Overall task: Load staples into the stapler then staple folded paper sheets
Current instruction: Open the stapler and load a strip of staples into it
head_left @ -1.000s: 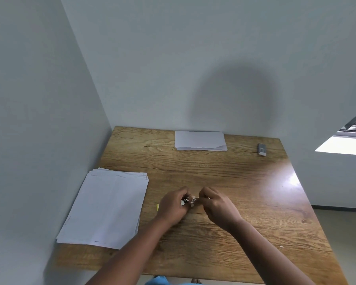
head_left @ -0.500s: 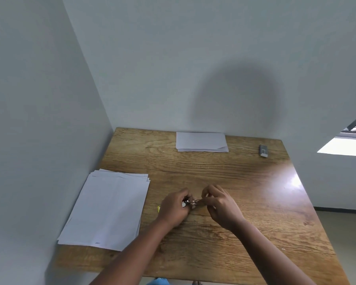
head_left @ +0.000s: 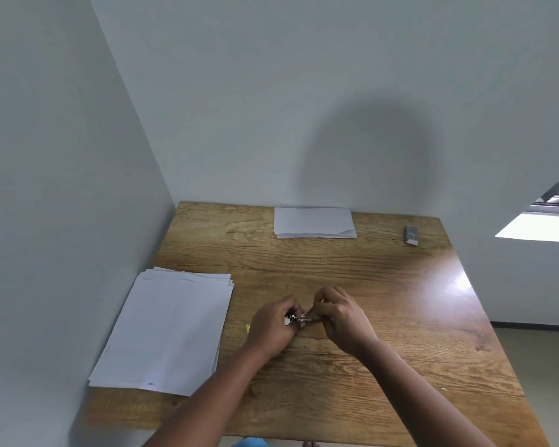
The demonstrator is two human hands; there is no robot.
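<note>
A small metal stapler [head_left: 299, 318] is held over the middle of the wooden table [head_left: 400, 317]. My left hand [head_left: 273, 327] wraps its left end, and my right hand [head_left: 341, 317] pinches the shiny right end with thumb and fingers. Most of the stapler is hidden by my fingers, so I cannot tell whether staples are in it. A bit of yellow [head_left: 248, 328] peeks out behind my left hand. A stack of folded white sheets [head_left: 313, 222] lies at the table's far edge. Flat white sheets [head_left: 168, 327] are stacked at the left.
A small grey box [head_left: 411, 235] lies near the far right corner of the table. Walls close the table in at the left and back. The right edge borders open floor, under a bright window at the upper right.
Both hands stay together on the stapler with only slight finger shifts. The view has drifted a little.
</note>
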